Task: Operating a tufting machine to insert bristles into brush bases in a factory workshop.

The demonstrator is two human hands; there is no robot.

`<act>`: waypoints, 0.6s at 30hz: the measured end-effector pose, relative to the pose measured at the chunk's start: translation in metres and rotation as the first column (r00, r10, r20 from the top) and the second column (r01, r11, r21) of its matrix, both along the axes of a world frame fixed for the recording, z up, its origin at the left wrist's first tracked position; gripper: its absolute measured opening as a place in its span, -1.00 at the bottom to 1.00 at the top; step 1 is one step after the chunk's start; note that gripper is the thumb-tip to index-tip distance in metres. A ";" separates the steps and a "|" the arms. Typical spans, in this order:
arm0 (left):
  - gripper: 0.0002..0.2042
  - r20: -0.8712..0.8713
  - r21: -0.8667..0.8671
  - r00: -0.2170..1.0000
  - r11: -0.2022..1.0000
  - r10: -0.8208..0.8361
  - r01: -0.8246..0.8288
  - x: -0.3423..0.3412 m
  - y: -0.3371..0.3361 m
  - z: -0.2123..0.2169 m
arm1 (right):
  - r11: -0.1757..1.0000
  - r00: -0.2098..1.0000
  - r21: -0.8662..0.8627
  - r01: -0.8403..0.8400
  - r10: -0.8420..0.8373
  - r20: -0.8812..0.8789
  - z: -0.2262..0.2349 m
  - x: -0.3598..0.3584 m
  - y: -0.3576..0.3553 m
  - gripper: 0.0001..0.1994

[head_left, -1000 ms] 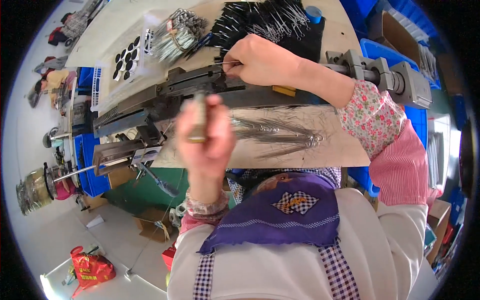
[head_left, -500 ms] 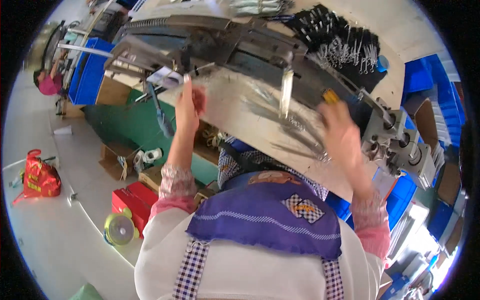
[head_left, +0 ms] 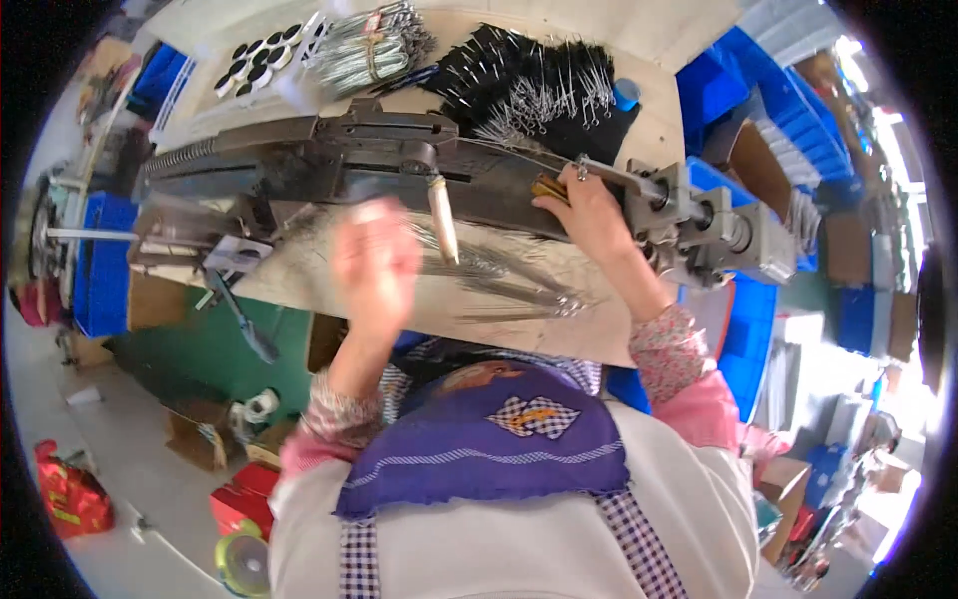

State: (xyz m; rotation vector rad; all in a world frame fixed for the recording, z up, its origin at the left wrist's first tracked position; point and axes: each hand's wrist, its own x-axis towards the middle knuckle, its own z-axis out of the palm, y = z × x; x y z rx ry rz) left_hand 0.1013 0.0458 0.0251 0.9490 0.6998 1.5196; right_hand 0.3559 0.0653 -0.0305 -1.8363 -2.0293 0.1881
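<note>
Head view looks down on a person at a table that carries a long dark metal machine. The right hand reaches forward to the machine's right part, its grip closed with fingertips pressed on a small brass-coloured piece set against the machine body; whether the piece is pinched or only touched cannot be told. Just right of that grip stands the grey block with shaft ends at the machine's end.

The left hand is raised over the table's front and is blurred; its grip looks curled, but what it holds, if anything, cannot be told. Just right of that grip a pale wooden handle hangs down from the machine. Below and to the right of it, between the two hands, a loose spread of thin metal wires lies flat on the table.

Beyond the right grip, past the machine, lies a heap of black-handled wire pieces, with a small blue cylinder at its right edge. Beyond the left grip lies a tied bundle of silvery wires, and further left a white tray of black discs. Blue crates stand well to the right.
</note>
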 end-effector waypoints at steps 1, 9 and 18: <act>-0.77 0.082 -0.066 0.926 0.925 -0.368 0.374 0.028 -0.005 0.013 | 1.000 0.999 0.001 -0.015 0.015 0.031 -0.024 0.011 -0.001 -0.60; -0.77 0.195 -0.503 0.828 0.671 -0.525 0.544 0.080 0.044 0.005 | 0.969 0.969 0.016 -0.246 0.245 0.043 0.045 -0.006 -0.069 -0.84; -0.76 -0.001 -0.457 0.925 0.822 -0.381 0.338 0.081 0.037 0.007 | 0.937 0.956 0.202 -0.287 0.292 0.003 0.113 0.015 0.052 -0.84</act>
